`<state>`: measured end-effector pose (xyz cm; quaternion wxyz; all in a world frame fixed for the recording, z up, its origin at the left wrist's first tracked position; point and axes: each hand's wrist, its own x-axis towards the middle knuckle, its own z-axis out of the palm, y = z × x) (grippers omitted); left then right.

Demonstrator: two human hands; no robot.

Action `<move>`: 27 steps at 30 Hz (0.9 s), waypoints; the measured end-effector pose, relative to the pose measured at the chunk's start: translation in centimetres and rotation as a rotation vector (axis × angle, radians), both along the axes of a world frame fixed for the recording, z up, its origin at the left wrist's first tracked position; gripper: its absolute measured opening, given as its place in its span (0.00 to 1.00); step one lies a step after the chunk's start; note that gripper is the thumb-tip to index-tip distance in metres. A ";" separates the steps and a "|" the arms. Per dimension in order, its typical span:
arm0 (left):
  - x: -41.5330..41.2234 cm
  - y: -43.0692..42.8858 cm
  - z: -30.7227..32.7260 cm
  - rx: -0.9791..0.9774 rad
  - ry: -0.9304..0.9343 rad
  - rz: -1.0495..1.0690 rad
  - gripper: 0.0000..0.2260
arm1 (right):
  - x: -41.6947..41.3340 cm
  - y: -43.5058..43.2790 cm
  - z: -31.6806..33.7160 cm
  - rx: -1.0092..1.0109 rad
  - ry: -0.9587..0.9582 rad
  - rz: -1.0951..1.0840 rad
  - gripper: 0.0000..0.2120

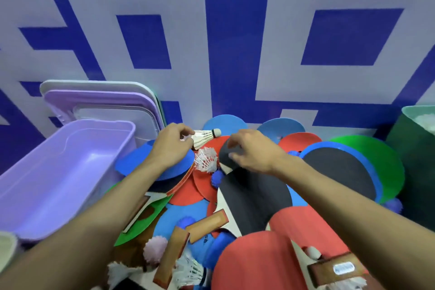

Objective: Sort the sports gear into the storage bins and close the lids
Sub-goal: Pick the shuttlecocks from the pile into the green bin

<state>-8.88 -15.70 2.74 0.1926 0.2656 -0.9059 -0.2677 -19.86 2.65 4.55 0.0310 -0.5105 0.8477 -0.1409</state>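
**Sorting barely begun: pile large, purple bin empty, lids off**

Left grip (173, 148) pinches a shuttlecock (205, 136) by its feathers, cork pointing away toward the right grip (253, 152). The right grip's fingers are curled over the top edge of a black paddle (254, 198). A second shuttlecock (207, 160) lies loose between the two grips.

Purple bin (70, 172), left of the left grip, holds nothing visible. The lids (101, 101) lean on the wall behind it, not fitted. Green bin (414, 148), far right of the right grip, holds something white, too blurred to name.

Judgement: early stage. Paddles, spiky balls (217, 178) and more shuttlecocks lie heaped under and nearer than both grips. Most sorting and all lid closing remain.
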 end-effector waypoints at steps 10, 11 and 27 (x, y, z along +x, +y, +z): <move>-6.0 -3.1 -3.9 0.037 -0.100 0.057 0.18 | -0.7 -6.7 -5.0 0.223 0.203 0.296 0.10; -6.4 -3.0 -4.0 0.030 -0.105 0.064 0.20 | -0.7 -6.9 -5.3 0.194 0.222 0.291 0.09; -4.2 -0.7 1.9 0.310 0.347 0.101 0.17 | -0.2 -1.9 -0.8 -0.185 0.111 0.086 0.07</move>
